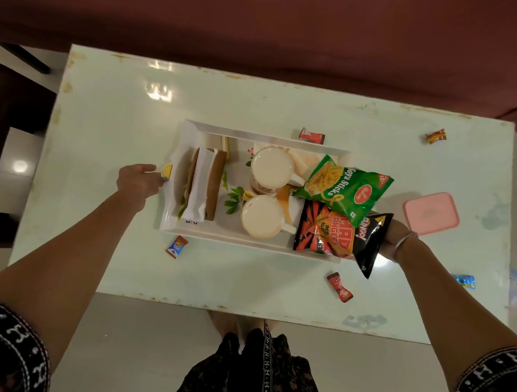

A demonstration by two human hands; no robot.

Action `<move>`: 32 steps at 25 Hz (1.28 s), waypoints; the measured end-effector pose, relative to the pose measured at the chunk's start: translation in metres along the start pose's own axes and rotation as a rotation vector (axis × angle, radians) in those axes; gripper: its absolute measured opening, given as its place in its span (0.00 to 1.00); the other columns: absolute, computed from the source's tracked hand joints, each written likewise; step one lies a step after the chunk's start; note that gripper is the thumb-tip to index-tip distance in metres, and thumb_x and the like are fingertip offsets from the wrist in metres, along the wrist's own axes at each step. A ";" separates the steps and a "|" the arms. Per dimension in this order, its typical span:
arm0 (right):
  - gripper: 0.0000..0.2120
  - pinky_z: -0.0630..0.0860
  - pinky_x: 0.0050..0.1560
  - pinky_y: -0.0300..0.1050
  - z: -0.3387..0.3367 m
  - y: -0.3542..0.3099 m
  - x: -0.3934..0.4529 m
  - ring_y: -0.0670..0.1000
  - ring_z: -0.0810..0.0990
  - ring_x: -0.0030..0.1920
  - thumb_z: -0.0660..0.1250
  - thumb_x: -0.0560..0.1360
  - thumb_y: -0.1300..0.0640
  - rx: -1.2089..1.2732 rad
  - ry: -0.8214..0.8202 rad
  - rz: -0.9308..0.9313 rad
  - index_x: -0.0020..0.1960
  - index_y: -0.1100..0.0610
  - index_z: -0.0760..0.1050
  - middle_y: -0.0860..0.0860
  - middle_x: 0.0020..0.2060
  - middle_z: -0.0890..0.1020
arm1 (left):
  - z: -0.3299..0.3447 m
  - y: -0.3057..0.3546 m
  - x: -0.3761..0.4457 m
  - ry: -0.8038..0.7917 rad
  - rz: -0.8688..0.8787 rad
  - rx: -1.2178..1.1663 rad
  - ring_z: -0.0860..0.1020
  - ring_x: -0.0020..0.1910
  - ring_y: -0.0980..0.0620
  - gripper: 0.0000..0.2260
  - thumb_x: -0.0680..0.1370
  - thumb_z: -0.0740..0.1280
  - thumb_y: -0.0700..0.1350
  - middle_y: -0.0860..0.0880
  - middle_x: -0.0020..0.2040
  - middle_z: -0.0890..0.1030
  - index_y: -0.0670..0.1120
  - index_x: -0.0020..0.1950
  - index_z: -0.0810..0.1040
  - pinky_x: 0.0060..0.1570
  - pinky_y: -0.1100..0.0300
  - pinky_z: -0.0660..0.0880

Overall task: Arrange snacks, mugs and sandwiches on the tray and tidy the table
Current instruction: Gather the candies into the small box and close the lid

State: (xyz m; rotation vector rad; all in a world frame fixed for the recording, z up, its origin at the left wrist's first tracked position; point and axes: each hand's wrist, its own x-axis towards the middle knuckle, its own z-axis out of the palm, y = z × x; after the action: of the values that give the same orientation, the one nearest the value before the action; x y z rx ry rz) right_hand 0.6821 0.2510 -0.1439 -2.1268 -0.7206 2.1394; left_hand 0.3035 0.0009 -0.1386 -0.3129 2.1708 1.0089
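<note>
**Both hands at the ends of the loaded tray**

We take the white tray (194,127) as our landmark; it sits on the pale table (108,114). Inside it, toward its left end, lies a sandwich (205,185) in white paper. At its middle stand two full mugs (271,166), one behind the other. Over its right end lie a green snack packet (345,187) and, in front of that, a red-and-black snack packet (335,230), both overhanging the rim.

Our left hand (138,180) is at the tray's left rim, fingers curled round a small yellow-and-blue wrapper (167,170). Our right hand (395,239) is at the tray's right end, mostly hidden behind the black packet; we cannot tell what its fingers hold.

Around the tray, small wrappers lie scattered: a red one (311,135) just behind it, a blue-and-red one (177,246) and a red one (340,286) in front. A pink lid (430,212) lies to the tray's right.
</note>
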 end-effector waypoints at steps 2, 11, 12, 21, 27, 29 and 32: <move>0.12 0.73 0.61 0.54 -0.004 -0.001 -0.010 0.58 0.75 0.56 0.57 0.79 0.58 0.024 0.037 -0.032 0.56 0.62 0.75 0.59 0.54 0.77 | -0.002 0.007 -0.006 0.112 0.077 0.135 0.78 0.54 0.42 0.21 0.68 0.72 0.36 0.38 0.60 0.78 0.40 0.60 0.75 0.59 0.53 0.73; 0.11 0.78 0.35 0.46 -0.041 -0.015 -0.104 0.54 0.74 0.34 0.62 0.77 0.64 -0.128 0.187 -0.274 0.58 0.65 0.73 0.58 0.39 0.75 | 0.016 0.032 -0.131 0.063 0.587 0.260 0.77 0.56 0.43 0.14 0.73 0.68 0.41 0.41 0.58 0.79 0.40 0.58 0.74 0.55 0.57 0.72; 0.08 0.79 0.33 0.46 -0.046 -0.014 -0.111 0.54 0.74 0.33 0.63 0.76 0.64 -0.161 0.197 -0.299 0.54 0.63 0.74 0.59 0.42 0.75 | 0.026 0.031 -0.152 0.033 0.644 0.282 0.78 0.54 0.43 0.12 0.73 0.67 0.40 0.41 0.57 0.79 0.39 0.56 0.76 0.54 0.59 0.72; 0.27 0.78 0.52 0.61 -0.090 -0.006 -0.080 0.59 0.75 0.53 0.71 0.70 0.61 -0.286 0.246 -0.312 0.66 0.55 0.66 0.62 0.65 0.70 | 0.148 -0.039 -0.284 -0.414 0.583 0.248 0.78 0.42 0.60 0.09 0.73 0.66 0.36 0.54 0.47 0.80 0.48 0.48 0.77 0.40 0.72 0.71; 0.38 0.75 0.58 0.57 -0.092 -0.012 -0.041 0.64 0.73 0.60 0.72 0.68 0.51 -0.509 0.314 -0.337 0.72 0.52 0.56 0.61 0.68 0.61 | 0.242 -0.067 -0.333 -0.582 0.389 0.251 0.79 0.45 0.53 0.09 0.73 0.64 0.34 0.49 0.46 0.81 0.46 0.48 0.79 0.39 0.69 0.74; 0.42 0.73 0.58 0.53 -0.087 -0.018 -0.031 0.64 0.72 0.62 0.72 0.67 0.50 -0.490 0.341 -0.339 0.73 0.50 0.52 0.60 0.72 0.52 | 0.264 -0.071 -0.342 -0.608 0.348 0.247 0.79 0.46 0.53 0.09 0.73 0.64 0.34 0.48 0.46 0.82 0.46 0.47 0.79 0.42 0.68 0.73; 0.47 0.70 0.59 0.57 -0.076 -0.031 -0.017 0.64 0.65 0.68 0.74 0.65 0.50 -0.271 0.421 -0.310 0.74 0.47 0.49 0.57 0.75 0.46 | 0.287 -0.080 -0.348 -0.598 0.296 0.200 0.79 0.44 0.53 0.09 0.74 0.64 0.35 0.48 0.45 0.82 0.49 0.44 0.78 0.41 0.66 0.73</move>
State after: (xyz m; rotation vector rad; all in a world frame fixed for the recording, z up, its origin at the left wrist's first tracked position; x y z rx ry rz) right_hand 0.7466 0.2954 -0.1136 -2.2908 -1.2396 1.4456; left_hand 0.7369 0.1350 -0.0702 0.3749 1.7658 0.8859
